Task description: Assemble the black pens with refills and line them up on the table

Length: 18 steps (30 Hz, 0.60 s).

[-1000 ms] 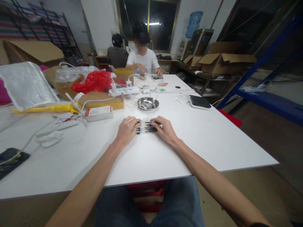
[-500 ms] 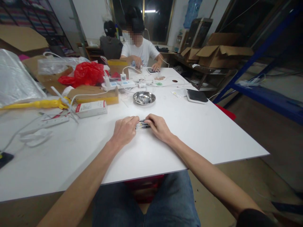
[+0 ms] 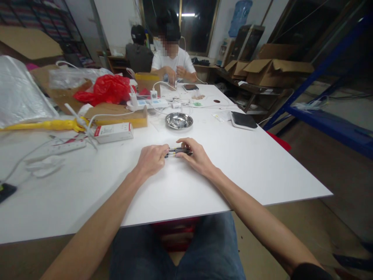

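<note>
Several slim pens with dark and clear parts lie crosswise between my two hands, low over the white table. Wrapped round their left ends is my left hand, its fingers closed. My right hand has thumb and fingers round the right part of the bundle, dark ends showing between them. Beyond the hands stands a shiny metal bowl with a few small dark items in it.
A white and red box, a power strip, cables and a red plastic bag fill the left side. A black and white device lies at the right. Across the table sits a person in a white shirt.
My right hand has loosened and shifted slightly right, so more of the dark pen parts shows. The person across has raised one hand from the phone-like device.
</note>
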### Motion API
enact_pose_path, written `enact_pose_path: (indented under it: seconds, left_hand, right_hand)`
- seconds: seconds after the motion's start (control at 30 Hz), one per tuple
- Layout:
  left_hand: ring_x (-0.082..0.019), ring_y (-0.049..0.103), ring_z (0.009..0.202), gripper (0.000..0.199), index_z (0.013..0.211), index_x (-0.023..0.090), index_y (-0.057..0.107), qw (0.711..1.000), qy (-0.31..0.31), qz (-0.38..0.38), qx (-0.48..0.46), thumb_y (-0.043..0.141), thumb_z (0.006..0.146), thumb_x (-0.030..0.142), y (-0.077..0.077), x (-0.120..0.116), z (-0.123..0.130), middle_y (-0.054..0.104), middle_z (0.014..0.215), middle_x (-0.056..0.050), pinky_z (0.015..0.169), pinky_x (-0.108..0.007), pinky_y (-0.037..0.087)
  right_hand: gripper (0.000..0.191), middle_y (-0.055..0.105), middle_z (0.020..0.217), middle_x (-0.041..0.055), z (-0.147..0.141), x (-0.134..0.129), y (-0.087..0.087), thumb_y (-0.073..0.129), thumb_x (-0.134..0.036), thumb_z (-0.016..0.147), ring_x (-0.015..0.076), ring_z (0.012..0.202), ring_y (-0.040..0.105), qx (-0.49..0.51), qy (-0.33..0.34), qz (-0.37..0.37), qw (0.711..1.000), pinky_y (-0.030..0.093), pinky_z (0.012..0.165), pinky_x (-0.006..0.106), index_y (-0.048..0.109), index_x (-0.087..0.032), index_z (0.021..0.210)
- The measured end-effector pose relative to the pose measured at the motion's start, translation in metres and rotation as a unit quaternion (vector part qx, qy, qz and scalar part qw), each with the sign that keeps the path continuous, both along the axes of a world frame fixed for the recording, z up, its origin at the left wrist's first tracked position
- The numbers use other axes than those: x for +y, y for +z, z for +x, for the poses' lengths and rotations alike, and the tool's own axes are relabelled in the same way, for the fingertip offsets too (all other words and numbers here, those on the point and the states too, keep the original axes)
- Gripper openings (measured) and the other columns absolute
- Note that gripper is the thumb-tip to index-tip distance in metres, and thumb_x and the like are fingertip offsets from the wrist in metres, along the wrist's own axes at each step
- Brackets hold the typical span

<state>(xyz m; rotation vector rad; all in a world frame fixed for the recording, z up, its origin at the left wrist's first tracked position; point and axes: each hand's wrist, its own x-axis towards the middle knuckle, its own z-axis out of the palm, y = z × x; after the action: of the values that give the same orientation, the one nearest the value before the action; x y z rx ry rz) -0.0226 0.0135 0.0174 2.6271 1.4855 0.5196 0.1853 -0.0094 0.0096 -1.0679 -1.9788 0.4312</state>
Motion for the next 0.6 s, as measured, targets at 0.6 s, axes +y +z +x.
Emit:
enact_pose_path:
  seconds: [0.6]
  left_hand:
    - [-0.024,0.064,0.074,0.03,0.084,0.022,0.066,1.0,0.006,0.004,0.027,0.038,0.094,0.023,-0.0017,-0.0006,-0.0024,0.07,0.074,-0.005,0.061,-0.033,0.024]
  right_hand:
    - [0.014,0.068,0.097,0.007,-0.0024,-0.0017,-0.0029,0.062,-0.026,0.094,0.0201,0.088,0.061,-0.018,-0.001,0.008,1.0,0.045,0.078,0.029,0.065,-0.019,0.106]
